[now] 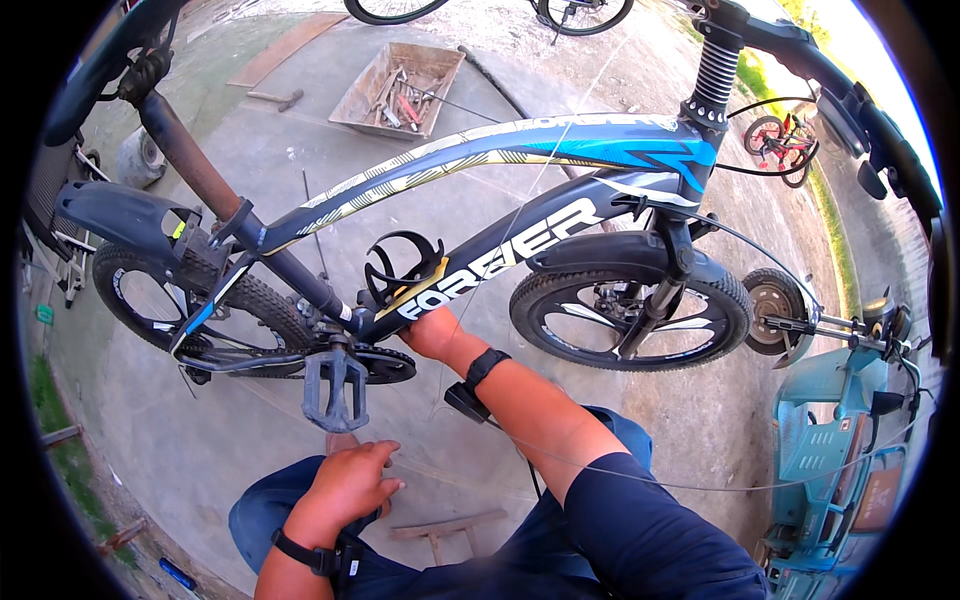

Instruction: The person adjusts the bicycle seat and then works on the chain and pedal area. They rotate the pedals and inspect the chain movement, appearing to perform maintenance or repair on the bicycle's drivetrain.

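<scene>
A black and blue bicycle with a pale striped top tube [500, 140] stood across the concrete floor [200, 440], its front wheel to the right and rear wheel to the left. The right hand [432, 335] reached up under the frame's lower tube, just near the black plastic bottle cage [405, 262], touching the tube's underside; its fingers were hidden behind the frame, so whether they were apart or closed could not be told. A black strap sat on that wrist. The left hand [350, 482] rested on the person's dark blue trouser knee, fingers loosely spread and holding nothing, just near and below the black pedal [335, 388]. A thin cable [700, 488] curved from the handlebar area down across the right forearm. Farther off, a shallow wooden tray of tools [398, 90] lay on the floor, and a pale green scooter [840, 440] stood at the right.
</scene>
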Motion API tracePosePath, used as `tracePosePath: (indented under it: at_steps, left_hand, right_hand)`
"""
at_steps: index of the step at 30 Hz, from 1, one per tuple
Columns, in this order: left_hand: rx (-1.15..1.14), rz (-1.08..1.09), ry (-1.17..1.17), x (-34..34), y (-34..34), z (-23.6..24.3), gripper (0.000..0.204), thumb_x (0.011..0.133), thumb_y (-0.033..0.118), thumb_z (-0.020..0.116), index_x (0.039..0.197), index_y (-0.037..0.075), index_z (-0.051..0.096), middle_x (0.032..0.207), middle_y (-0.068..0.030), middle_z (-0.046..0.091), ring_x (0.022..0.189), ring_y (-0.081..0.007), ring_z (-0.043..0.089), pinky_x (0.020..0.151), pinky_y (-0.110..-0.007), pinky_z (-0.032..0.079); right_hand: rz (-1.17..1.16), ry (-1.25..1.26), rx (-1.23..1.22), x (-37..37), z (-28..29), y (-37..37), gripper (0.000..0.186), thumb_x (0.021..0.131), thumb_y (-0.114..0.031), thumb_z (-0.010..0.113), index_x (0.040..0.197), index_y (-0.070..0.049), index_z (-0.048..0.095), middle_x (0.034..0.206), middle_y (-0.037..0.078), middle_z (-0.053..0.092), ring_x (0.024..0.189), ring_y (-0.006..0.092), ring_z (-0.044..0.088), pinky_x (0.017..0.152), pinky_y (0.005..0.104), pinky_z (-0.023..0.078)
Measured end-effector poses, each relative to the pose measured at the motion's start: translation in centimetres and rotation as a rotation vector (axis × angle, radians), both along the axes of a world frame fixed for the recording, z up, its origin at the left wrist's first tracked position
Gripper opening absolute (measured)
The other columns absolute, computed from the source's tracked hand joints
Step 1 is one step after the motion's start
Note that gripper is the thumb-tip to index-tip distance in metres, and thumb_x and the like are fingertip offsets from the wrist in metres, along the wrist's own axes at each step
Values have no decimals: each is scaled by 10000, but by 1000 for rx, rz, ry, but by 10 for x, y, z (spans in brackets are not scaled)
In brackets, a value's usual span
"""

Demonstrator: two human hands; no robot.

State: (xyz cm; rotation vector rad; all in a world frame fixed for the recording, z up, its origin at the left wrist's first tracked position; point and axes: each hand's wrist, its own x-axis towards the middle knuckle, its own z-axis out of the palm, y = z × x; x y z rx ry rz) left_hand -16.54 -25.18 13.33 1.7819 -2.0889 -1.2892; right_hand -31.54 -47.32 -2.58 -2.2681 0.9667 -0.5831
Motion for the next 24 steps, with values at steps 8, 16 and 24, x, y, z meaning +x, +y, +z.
tracePosePath:
  at_steps: [8,16,24]
  left_hand:
    - [-9,8,8,-1,-2,1,494,739,207,754,1180,57,589,963,-141,667,865,-308,659,761,-399,521]
    - [-9,44,-10,-1,-5,3,494,727,181,761,1173,50,594,951,-132,669,845,-289,663,765,-389,523]
    - [30,248,-52,8,-10,9,407,803,183,665,1177,43,588,950,-135,665,849,-252,663,736,-370,527]
  right_hand:
    - [-27,70,99,2,7,2,359,804,-169,604,1158,-104,598,1142,132,617,1084,337,562,913,413,468]
    - [-43,106,57,5,4,3,372,802,-176,603,1166,-100,597,1158,134,615,1085,340,562,917,409,467]
    - [-44,113,44,4,0,3,399,791,-182,605,1183,-106,591,1165,138,614,1069,340,573,898,411,483]
